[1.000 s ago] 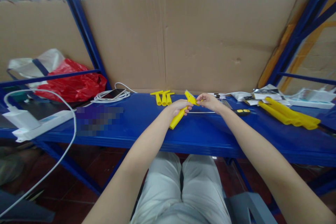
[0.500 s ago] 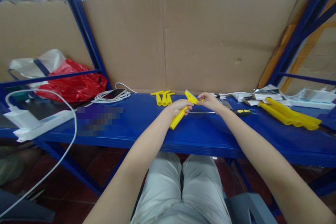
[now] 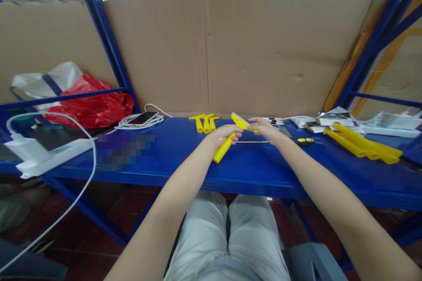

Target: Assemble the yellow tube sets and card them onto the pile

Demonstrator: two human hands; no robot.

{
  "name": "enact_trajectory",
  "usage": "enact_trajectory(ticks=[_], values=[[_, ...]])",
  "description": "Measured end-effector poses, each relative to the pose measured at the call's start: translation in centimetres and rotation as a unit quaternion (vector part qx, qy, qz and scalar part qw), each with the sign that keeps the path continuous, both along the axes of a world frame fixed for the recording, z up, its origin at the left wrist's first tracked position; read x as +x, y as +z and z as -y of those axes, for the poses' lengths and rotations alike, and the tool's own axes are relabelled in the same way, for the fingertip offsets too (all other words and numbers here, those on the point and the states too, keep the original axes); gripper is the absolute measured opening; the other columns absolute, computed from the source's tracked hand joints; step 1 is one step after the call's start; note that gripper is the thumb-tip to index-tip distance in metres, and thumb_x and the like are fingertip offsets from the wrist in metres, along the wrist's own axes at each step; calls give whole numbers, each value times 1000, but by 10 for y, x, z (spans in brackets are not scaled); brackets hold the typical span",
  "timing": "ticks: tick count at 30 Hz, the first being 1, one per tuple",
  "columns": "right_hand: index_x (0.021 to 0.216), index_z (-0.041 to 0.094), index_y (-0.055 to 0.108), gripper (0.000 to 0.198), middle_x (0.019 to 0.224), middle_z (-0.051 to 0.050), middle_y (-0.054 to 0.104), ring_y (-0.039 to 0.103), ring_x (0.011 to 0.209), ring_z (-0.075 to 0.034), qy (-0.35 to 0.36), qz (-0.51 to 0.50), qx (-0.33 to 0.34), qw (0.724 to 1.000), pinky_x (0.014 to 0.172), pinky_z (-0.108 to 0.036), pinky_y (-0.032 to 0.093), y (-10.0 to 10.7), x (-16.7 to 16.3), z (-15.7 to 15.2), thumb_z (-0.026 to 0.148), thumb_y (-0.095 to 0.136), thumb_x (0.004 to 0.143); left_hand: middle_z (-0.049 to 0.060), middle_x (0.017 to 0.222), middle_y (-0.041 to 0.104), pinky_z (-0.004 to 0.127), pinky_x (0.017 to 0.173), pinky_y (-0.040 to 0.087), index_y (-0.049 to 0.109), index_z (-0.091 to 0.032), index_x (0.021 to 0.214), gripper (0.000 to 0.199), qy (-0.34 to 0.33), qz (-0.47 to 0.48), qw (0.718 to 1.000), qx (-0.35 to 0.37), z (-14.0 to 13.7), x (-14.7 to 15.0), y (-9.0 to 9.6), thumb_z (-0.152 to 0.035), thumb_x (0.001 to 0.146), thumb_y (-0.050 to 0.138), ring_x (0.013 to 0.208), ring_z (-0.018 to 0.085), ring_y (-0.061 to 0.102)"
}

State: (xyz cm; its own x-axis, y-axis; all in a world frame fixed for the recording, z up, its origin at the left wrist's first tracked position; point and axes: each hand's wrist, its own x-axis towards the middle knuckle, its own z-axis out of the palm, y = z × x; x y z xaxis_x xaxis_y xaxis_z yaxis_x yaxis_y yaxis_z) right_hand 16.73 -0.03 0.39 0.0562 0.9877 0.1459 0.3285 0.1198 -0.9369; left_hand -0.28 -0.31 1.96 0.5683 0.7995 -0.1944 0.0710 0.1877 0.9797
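My left hand (image 3: 228, 135) is closed round the upper handle of a yellow scraper (image 3: 223, 151), whose wide head (image 3: 240, 121) points away from me with a pale strip along its edge. At the right end of that head is my right hand (image 3: 264, 129), its fingers apart; whether they touch the plastic is hard to make out. Behind the hands lies a long screwdriver (image 3: 303, 141) with a black and yellow handle, its thin shaft running left. Several more yellow T-shaped scrapers (image 3: 206, 124) lie in a row near the cardboard.
Yellow tube-like handles (image 3: 365, 142) lie to the right, beside small packets (image 3: 336, 117) and a white power strip (image 3: 392, 129). On the left are a coiled white cable (image 3: 140, 121), another power strip (image 3: 59, 156) and a red plastic bag (image 3: 94, 103). A cardboard wall (image 3: 250, 52) closes the back.
My right hand's fingers have lifted and spread at the scraper head's end, showing more of its yellow tip. My left hand keeps hold of the scraper almost in place.
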Motion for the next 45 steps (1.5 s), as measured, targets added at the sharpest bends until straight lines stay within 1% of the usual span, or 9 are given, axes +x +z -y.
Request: enact_trajectory(ticks=[9, 20, 27, 31, 34, 36, 39, 42, 45], values=[[98, 20, 54, 32, 78, 0, 66, 62, 70, -12, 25, -96, -36, 994, 69, -25, 45, 2, -1, 1, 11, 64, 69, -9, 47, 38, 13, 34, 25, 43, -18, 77, 16, -2, 7, 1000, -4, 0, 0, 0, -5, 87, 42, 31, 3, 32], [96, 20, 56, 31, 71, 1, 64, 60, 63, -12, 41, -97, -13, 994, 57, -22, 43, -5, -1, -3, 9, 65, 68, -10, 47, 37, 12, 35, 24, 41, -18, 76, 16, -2, 3, 1000, -16, -3, -2, -1, -8, 84, 50, 32, 3, 31], [93, 19, 56, 28, 70, 1, 63, 58, 59, -10, 32, -106, -18, 994, 52, -20, 39, -5, -4, -4, 8, 64, 69, -9, 47, 36, 13, 34, 24, 41, -19, 75, 17, -9, -3, 1000, -24, -1, -4, 2, -5, 86, 41, 31, 3, 30], [95, 20, 55, 27, 76, 0, 64, 60, 66, -11, 33, -90, -12, 995, 55, -20, 42, -7, -5, -5, 14, 65, 72, -9, 47, 36, 14, 33, 24, 40, -19, 74, 18, -5, 1, 1000, -25, -1, -3, 2, -6, 87, 40, 31, 3, 30], [99, 20, 55, 27, 87, -5, 66, 62, 74, -14, 15, -30, 3, 999, 60, -23, 46, -5, 1, -8, 26, 66, 75, -9, 48, 36, 14, 33, 23, 39, -19, 74, 17, 4, 8, 1000, -25, -2, -3, 3, -7, 87, 40, 31, 4, 29], [102, 19, 56, 32, 94, -8, 66, 63, 79, -17, -30, 62, 48, 996, 66, -27, 49, -2, 13, -10, 32, 67, 75, -9, 48, 35, 14, 34, 23, 38, -19, 73, 18, 14, 12, 999, -29, -3, -4, 3, -7, 87, 40, 31, 4, 29], [105, 17, 60, 35, 105, -13, 65, 61, 96, -23, -123, 275, 144, 943, 81, -34, 47, 7, 42, -9, 31, 67, 74, -9, 48, 35, 14, 34, 23, 37, -19, 72, 20, 41, 11, 998, -39, -6, -4, 1, -7, 88, 39, 32, 4, 29], [104, 16, 65, 32, 108, -15, 66, 60, 103, -30, -191, 427, 64, 881, 85, -39, 45, 17, 73, -5, 32, 61, 77, -9, 47, 36, 14, 35, 23, 37, -19, 72, 21, 69, 8, 997, -39, -10, -5, -2, -7, 89, 38, 32, 4, 30], [92, 14, 70, 25, 96, -14, 69, 63, 94, -28, -142, 493, -52, 856, 80, -34, 46, 26, 96, -4, 31, 59, 77, -9, 46, 36, 14, 36, 22, 37, -19, 71, 22, 86, -4, 996, -39, -11, -6, -3, -7, 90, 38, 32, 3, 30]])
